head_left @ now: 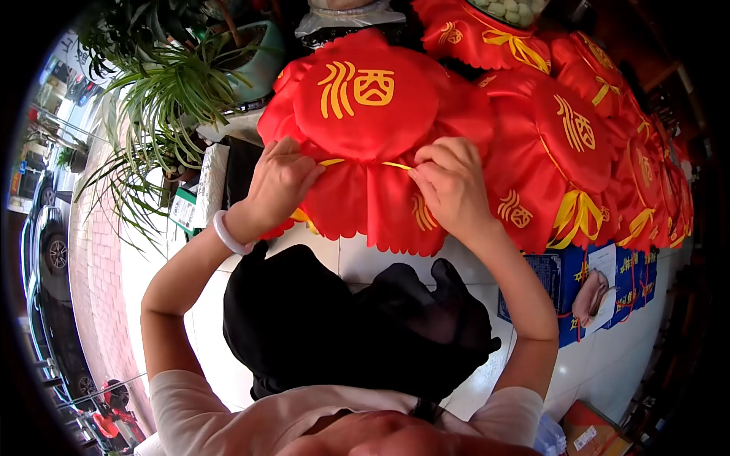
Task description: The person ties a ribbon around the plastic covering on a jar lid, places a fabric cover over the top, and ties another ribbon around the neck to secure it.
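A red cloth cover with gold characters is draped over a round-topped jar in front of me, its scalloped skirt hanging down. The jar itself is hidden beneath it. Round the neck of the cover runs a thin yellow ribbon. On the left, my left hand is closed in a pinch on one length of this ribbon. My right hand pinches the other length on the right side. Between the hands the ribbon lies against the gathered cloth; I see no bow in it. More yellow ribbon shows below my left hand.
Several similar covered jars stand to the right, such as one with a yellow bow. Blue printed boxes sit below them. Potted plants crowd the left, beside a white roll. A cardboard box lies at lower right.
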Demonstrator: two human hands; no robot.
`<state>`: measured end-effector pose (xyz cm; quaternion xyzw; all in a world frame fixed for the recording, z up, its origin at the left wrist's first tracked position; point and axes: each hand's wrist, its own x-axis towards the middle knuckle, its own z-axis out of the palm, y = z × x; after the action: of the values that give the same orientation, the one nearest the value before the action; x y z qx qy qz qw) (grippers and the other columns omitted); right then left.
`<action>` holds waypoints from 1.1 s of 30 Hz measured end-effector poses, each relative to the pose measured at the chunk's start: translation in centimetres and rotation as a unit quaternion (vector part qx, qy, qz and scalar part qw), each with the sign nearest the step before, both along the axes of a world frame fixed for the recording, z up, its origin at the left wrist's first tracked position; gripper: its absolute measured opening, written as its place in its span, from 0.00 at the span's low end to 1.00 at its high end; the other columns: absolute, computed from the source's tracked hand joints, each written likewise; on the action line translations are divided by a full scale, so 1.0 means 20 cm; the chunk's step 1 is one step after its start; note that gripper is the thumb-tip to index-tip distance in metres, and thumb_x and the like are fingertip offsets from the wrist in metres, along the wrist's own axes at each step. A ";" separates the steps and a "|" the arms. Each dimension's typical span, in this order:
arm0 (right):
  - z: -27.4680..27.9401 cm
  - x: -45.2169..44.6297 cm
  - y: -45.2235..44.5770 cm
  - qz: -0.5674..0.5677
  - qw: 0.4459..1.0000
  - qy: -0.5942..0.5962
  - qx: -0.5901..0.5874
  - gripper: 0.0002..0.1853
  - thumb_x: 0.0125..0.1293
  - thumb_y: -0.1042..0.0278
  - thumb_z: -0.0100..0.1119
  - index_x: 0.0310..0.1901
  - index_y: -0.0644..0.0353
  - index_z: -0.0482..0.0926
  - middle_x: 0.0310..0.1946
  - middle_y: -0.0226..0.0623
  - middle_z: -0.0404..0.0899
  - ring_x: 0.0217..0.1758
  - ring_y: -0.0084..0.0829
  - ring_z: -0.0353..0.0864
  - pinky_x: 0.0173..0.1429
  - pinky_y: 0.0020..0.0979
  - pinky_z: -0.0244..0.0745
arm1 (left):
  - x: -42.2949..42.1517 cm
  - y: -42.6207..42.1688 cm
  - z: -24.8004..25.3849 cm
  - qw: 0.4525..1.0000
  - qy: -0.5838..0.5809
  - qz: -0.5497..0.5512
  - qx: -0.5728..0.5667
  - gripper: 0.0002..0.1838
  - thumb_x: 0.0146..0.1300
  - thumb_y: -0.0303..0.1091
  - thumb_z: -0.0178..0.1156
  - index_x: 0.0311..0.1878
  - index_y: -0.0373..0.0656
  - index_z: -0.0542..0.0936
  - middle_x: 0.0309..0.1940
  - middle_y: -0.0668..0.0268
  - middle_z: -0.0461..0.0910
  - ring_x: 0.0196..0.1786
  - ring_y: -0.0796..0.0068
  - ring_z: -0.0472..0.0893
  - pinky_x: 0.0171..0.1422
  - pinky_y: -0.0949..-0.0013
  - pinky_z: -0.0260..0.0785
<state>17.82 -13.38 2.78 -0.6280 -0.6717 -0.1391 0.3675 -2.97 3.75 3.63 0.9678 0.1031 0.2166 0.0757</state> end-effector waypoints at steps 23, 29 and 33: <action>-0.15 0.05 0.06 -0.038 0.946 0.297 -0.123 0.17 0.60 0.62 0.57 0.21 0.68 0.74 0.13 0.47 0.67 0.14 0.35 0.69 0.22 0.34 0.60 | -0.01 0.05 -0.12 0.930 -0.014 0.063 -0.361 0.13 0.63 0.31 0.56 0.27 0.30 0.74 0.16 0.75 0.65 0.24 0.89 0.60 0.26 0.76 0.55; -0.06 -0.01 -0.03 -0.071 0.895 0.404 -0.175 0.14 0.65 0.65 0.48 0.28 0.68 0.74 0.12 0.37 0.74 0.16 0.30 0.74 0.27 0.29 0.70 | -0.06 -0.05 0.00 0.905 -0.040 0.103 -0.411 0.08 0.62 0.29 0.57 0.31 0.33 0.78 0.21 0.76 0.68 0.26 0.90 0.62 0.29 0.80 0.58; -0.03 0.05 0.00 0.138 0.605 0.623 -0.476 0.10 0.64 0.70 0.49 0.34 0.69 0.76 0.15 0.33 0.73 0.16 0.18 0.70 0.20 0.21 0.60 | -0.12 -0.09 0.04 0.976 -0.056 -0.073 -0.197 0.08 0.54 0.27 0.60 0.38 0.36 0.77 0.18 0.62 0.68 0.18 0.74 0.66 0.24 0.73 0.58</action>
<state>18.79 -13.41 2.13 -0.5489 -0.3298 0.6781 0.3608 -5.29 2.00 4.34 0.9252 0.0688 0.2399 0.2857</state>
